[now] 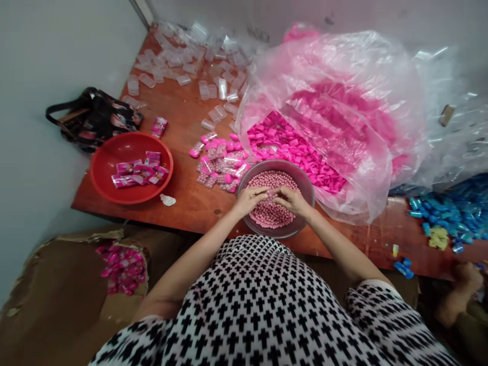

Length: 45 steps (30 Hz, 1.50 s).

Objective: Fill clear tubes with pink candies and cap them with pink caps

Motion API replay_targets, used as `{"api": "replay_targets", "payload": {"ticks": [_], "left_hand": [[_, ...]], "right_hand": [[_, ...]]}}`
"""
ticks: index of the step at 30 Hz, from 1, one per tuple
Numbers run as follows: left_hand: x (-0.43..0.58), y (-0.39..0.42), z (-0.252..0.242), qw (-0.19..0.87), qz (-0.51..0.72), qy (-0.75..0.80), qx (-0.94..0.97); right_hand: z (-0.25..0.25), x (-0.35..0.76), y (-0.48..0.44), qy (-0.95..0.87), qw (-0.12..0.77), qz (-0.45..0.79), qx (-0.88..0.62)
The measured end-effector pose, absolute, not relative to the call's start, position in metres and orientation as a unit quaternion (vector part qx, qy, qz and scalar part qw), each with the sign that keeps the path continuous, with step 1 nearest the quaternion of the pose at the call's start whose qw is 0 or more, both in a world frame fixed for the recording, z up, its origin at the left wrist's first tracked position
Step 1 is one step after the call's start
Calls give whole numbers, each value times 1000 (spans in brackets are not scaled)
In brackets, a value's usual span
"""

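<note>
A grey bowl (308, 190) full of small pink balls (272, 216) sits at the table's front edge. Over it my left hand (249, 200) and my right hand (292, 201) meet from either side, fingers curled. Between the fingertips is a small clear container (271, 194) that seems to hold pink balls; its outline is blurred. Just behind the bowl, to the left, lies a heap of filled clear containers (223, 165) with bright pink caps. Loose pink caps (282, 140) spill from a big clear plastic bag (373, 66) behind the bowl.
Empty clear containers (183, 80) lie scattered at the back left. A red bowl (102, 183) with pink packets stands left, beside a dark handbag (91, 119). Below is an open cardboard box (46, 290). Blue pieces (453, 213) and another person's hand (467, 279) are at right.
</note>
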<state>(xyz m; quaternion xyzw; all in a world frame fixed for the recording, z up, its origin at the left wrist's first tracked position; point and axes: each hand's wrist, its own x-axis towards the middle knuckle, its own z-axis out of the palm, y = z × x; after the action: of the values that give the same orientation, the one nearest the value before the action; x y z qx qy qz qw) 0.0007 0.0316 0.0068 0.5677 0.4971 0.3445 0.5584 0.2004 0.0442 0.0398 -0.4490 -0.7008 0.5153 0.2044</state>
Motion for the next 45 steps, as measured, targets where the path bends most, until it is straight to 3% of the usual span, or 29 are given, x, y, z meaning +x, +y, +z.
{"api": "replay_targets", "payload": {"ticks": [8, 18, 22, 26, 30, 33, 37, 45], "left_hand": [[-16, 37, 1, 511, 356, 535, 572], [-23, 38, -1, 662, 430, 497, 359], [-29, 43, -2, 677, 444, 491, 322], [-33, 47, -4, 665, 454, 505, 311], [-33, 52, -5, 645, 462, 518, 320], [-31, 55, -5, 614, 463, 532, 355], [-25, 57, -3, 544, 447, 555, 443], [-6, 47, 23, 451, 425, 545, 565]], "right_hand": [[39, 203, 69, -738, 122, 498, -439], [10, 152, 212, -820, -55, 138, -552], [-10, 133, 242, -855, -137, 97, -491], [-22, 124, 255, -867, -157, 86, -465], [-12, 132, 255, -858, -120, 102, -489], [13, 149, 233, -853, 8, 166, -495], [50, 167, 173, -832, 185, 342, -395], [52, 178, 89, -861, 209, 284, -366]]}}
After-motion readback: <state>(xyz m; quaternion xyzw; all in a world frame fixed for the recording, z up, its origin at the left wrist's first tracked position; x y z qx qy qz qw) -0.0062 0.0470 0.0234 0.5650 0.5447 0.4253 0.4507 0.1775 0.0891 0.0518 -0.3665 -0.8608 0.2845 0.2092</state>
